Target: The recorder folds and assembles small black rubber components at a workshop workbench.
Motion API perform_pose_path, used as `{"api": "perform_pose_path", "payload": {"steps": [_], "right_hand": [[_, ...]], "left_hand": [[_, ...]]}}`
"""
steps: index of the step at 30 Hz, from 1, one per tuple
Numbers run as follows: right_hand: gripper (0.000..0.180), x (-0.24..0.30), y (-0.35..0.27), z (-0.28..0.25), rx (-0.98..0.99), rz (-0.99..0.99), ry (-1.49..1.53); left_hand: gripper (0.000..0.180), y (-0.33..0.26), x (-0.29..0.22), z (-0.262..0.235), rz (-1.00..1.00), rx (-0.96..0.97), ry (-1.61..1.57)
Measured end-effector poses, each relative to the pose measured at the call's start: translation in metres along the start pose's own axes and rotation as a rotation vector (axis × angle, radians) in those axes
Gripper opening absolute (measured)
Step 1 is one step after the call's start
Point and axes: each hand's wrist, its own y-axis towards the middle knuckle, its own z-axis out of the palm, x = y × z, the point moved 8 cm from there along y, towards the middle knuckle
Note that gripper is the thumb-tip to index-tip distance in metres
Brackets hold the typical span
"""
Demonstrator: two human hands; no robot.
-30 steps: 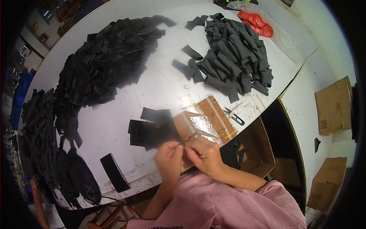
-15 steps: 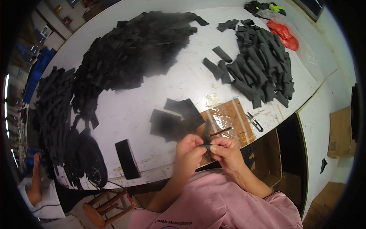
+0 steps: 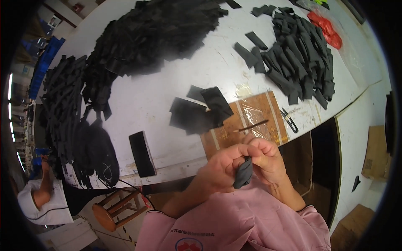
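Note:
Close to my chest, a small dark grey fabric piece is held between my two hands, bunched and hanging down from the fingers. My left hand is closed round it. The fingers of my right hand pinch at its upper end, touching the left fingertips. Beyond my hands a taped brown board lies at the table edge, with a thin dark stick on it. Black thread snips rest to its right. A few flat black fabric pieces overlap on the board's left.
A large heap of black fabric pieces covers the far left, with dark strips beside it. Rolled grey pieces are piled at the right, near a red bag. A phone lies near the front edge. A wooden stool and another person's arm are at lower left.
Both hands have come nearer my chest and a little right, with the fabric piece now hanging below the fingers. The view has shifted, so the table sits higher in it.

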Motion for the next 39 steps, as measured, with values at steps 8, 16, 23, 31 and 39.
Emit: {"api": "perform_pose_path", "payload": {"steps": [8, 16, 23, 31, 39], "right_hand": [[0.010, 0.060, 0.002, 0.005, -0.097, -0.417, -0.679], [0.016, 0.105, 0.012, 0.033, -0.031, -0.259, -0.722], [0.021, 0.063, 0.042, -0.009, -0.071, 0.101, -0.401], [0.024, 0.045, 0.058, -0.013, 0.020, 0.186, -0.304], [0.025, 0.021, 0.043, -0.036, -0.022, 0.217, -0.219]], "left_hand": [[0.012, -0.006, -0.044, 0.011, 0.803, -0.460, 1.080], [0.026, 0.020, -0.056, 0.049, 0.442, 0.090, 0.179], [0.030, 0.056, -0.039, 0.013, 0.084, 0.165, -0.390], [0.021, 0.061, -0.038, -0.005, 0.085, 0.056, -0.745], [0.017, 0.058, -0.013, -0.034, 0.136, -0.028, -0.366]]}}
